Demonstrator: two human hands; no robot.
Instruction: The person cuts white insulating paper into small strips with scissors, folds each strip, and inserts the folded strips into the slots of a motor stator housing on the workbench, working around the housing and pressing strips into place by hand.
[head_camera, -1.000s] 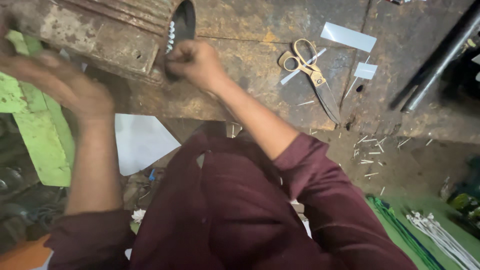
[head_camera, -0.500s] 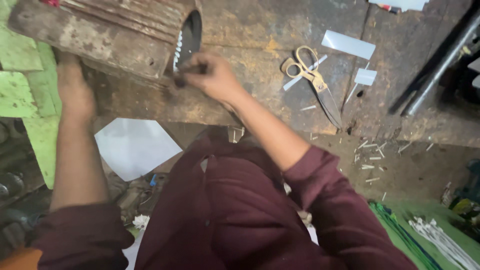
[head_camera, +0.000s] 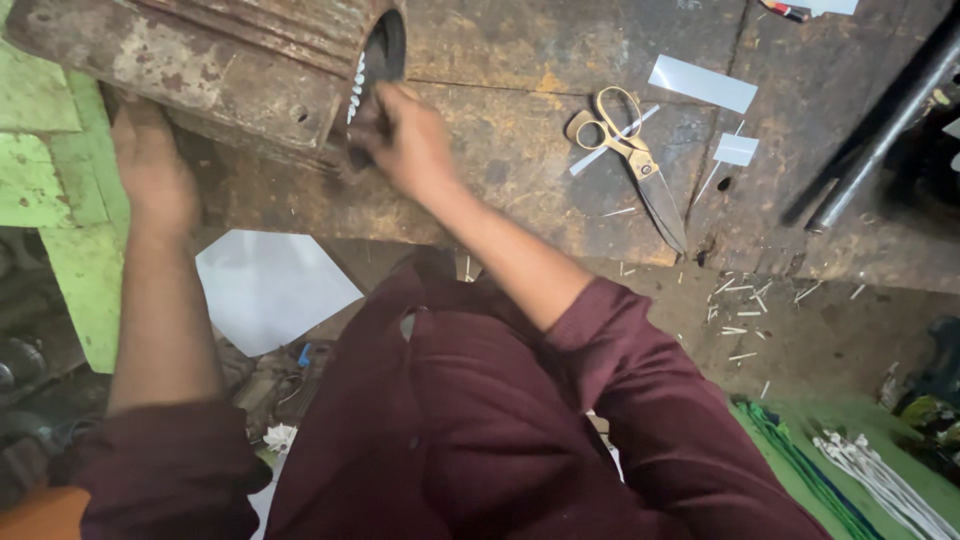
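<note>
We observe a rusty motor housing (head_camera: 220, 60) lying on its side at the upper left of a stained, worn worktop (head_camera: 520, 150), its open end facing right. Inside that opening we see a ring of white insulation slips (head_camera: 356, 88) set around a dark core. The right hand (head_camera: 405, 140) is at the mouth of the housing, fingers curled and pressed against its lower edge just below the white slips; we cannot tell whether this grip is closed on anything. The left hand (head_camera: 150, 170) lies flat against the near side of the housing at its left end, fingers extended upward under the casing, holding nothing that we can see.

Well apart to the right, brass-handled scissors (head_camera: 630, 150) lie on the worktop, blades pointing toward the near edge, with a thin white strip beneath the handles. Two white paper pieces (head_camera: 703, 83) sit just beyond them. A dark metal bar (head_camera: 885, 120) runs diagonally at far right. Below the worktop edge we note a white hexagonal sheet (head_camera: 265, 285) and scattered white offcuts (head_camera: 740, 305) on the floor.
</note>
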